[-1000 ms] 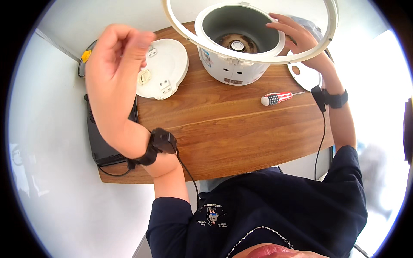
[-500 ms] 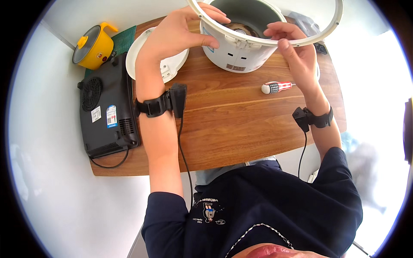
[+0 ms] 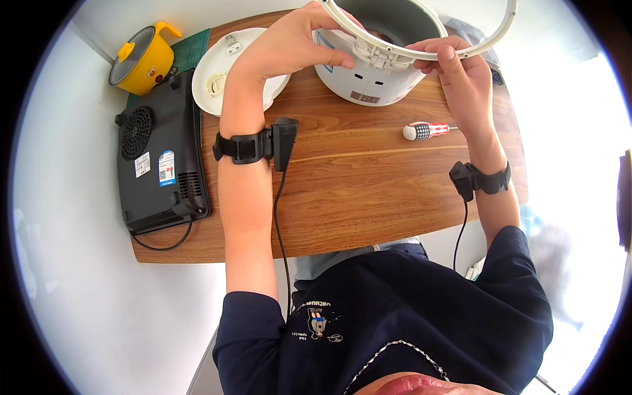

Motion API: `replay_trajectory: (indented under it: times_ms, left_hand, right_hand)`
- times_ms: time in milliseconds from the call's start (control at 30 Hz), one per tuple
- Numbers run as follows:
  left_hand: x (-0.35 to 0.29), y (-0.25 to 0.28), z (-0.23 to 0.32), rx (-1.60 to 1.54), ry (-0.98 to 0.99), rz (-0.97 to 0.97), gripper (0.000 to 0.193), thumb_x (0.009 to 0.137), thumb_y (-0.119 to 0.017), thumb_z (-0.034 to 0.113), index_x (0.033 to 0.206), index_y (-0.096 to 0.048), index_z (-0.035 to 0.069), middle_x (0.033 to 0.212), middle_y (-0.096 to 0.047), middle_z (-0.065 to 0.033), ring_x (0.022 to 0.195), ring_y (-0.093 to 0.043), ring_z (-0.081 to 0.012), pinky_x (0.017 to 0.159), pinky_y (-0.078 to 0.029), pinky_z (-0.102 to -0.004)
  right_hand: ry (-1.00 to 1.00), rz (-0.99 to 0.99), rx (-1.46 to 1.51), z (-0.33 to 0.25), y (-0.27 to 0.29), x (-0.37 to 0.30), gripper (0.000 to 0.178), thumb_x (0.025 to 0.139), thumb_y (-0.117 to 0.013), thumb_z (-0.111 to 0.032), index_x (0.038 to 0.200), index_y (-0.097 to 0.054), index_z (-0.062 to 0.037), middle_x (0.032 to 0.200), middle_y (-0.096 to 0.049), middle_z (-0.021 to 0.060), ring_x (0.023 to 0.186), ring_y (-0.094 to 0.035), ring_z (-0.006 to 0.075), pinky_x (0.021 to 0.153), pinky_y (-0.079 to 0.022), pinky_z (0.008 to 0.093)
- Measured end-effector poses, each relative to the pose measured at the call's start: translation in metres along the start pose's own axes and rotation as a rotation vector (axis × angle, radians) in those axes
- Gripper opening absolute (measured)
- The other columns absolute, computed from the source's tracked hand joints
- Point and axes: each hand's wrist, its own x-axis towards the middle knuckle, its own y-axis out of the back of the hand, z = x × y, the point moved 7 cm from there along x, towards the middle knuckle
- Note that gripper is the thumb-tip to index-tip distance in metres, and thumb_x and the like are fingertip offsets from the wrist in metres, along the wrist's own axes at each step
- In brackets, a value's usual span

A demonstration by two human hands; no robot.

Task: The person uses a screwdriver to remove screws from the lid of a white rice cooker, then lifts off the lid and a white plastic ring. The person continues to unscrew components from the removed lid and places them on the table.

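A white plastic ring (image 3: 486, 43), part of a rice cooker, is tilted above the open white rice cooker body (image 3: 342, 82). My right hand (image 3: 464, 76) pinches the ring's right near side between thumb and fingers. At the ring's left, my left hand (image 3: 289, 43) has its fingers curled behind the rim, partly hidden, with the thumb stretched below it. The near edge of the ring, with its latch piece (image 3: 376, 56), lies close to the body's front rim; contact between them cannot be told. The grey interior (image 3: 408, 23) shows behind the ring.
A white lid (image 3: 206, 62) lies left of the body, partly behind my left arm. A red-and-white screwdriver (image 3: 428, 131) rests on the wooden table (image 3: 349, 191). Farther left are a black appliance (image 3: 161, 158) with a vent, a yellow pot (image 3: 141, 62) and a green mat (image 3: 191, 52).
The ring has come down and its near edge sits closer to the cooker's front rim. Both hands moved with it, and my left hand shifted slightly right. More of the lid shows.
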Motion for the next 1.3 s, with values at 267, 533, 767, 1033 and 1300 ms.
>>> replay_trajectory:
  times_ms: [267, 533, 767, 1033, 1300]
  left_hand:
    - [0.003, 0.000, -0.022, -0.087, -0.009, 0.038, 0.035, 0.075, -0.082, -0.009, 0.107, -0.078, 0.005, 0.114, -0.065, -0.0040, 0.110, -0.062, -0.0187, 0.092, -0.053, -0.0327]
    - [0.000, 0.000, -0.024, -0.137, -0.080, 0.068, 0.034, 0.075, -0.082, -0.012, 0.105, -0.078, 0.005, 0.116, -0.061, -0.0027, 0.112, -0.060, -0.0175, 0.094, -0.052, -0.0324]
    - [0.005, -0.004, -0.028, -0.294, -0.033, 0.018, 0.030, 0.076, -0.083, -0.010, 0.100, -0.076, 0.004, 0.110, -0.064, -0.0010, 0.107, -0.062, -0.0147, 0.093, -0.053, -0.0305]
    - [0.007, -0.005, -0.031, -0.284, -0.007, 0.021, 0.025, 0.078, -0.084, -0.006, 0.099, -0.076, 0.006, 0.105, -0.065, 0.0004, 0.099, -0.063, -0.0130, 0.086, -0.053, -0.0306]
    - [0.007, -0.004, -0.030, -0.223, -0.119, 0.014, 0.023, 0.079, -0.083, -0.006, 0.099, -0.077, 0.005, 0.103, -0.065, 0.0001, 0.098, -0.063, -0.0130, 0.083, -0.052, -0.0290]
  right_hand:
    - [-0.002, -0.002, 0.019, -0.002, 0.000, 0.000, 0.037, 0.108, -0.058, -0.034, 0.106, -0.072, 0.0003, 0.102, -0.077, 0.0109, 0.088, -0.068, 0.0141, 0.085, -0.057, 0.0307]
    - [-0.094, -0.015, 0.076, 0.004, 0.000, 0.000, 0.046, 0.108, -0.055, -0.041, 0.111, -0.068, 0.0029, 0.115, -0.072, 0.0181, 0.096, -0.063, 0.0165, 0.090, -0.050, 0.0320]
    - [0.092, -0.023, 0.060, 0.001, 0.001, 0.002, 0.038, 0.106, -0.060, -0.037, 0.105, -0.071, -0.0007, 0.102, -0.078, 0.0137, 0.089, -0.071, 0.0167, 0.084, -0.058, 0.0317]
    - [0.098, -0.047, 0.067, 0.005, 0.002, 0.003, 0.035, 0.107, -0.057, -0.034, 0.108, -0.070, -0.0009, 0.108, -0.076, 0.0170, 0.092, -0.069, 0.0174, 0.085, -0.057, 0.0319]
    - [0.012, -0.049, 0.237, 0.019, 0.007, 0.001, 0.034, 0.112, -0.048, -0.029, 0.115, -0.065, 0.0003, 0.117, -0.071, 0.0219, 0.095, -0.066, 0.0183, 0.089, -0.053, 0.0330]
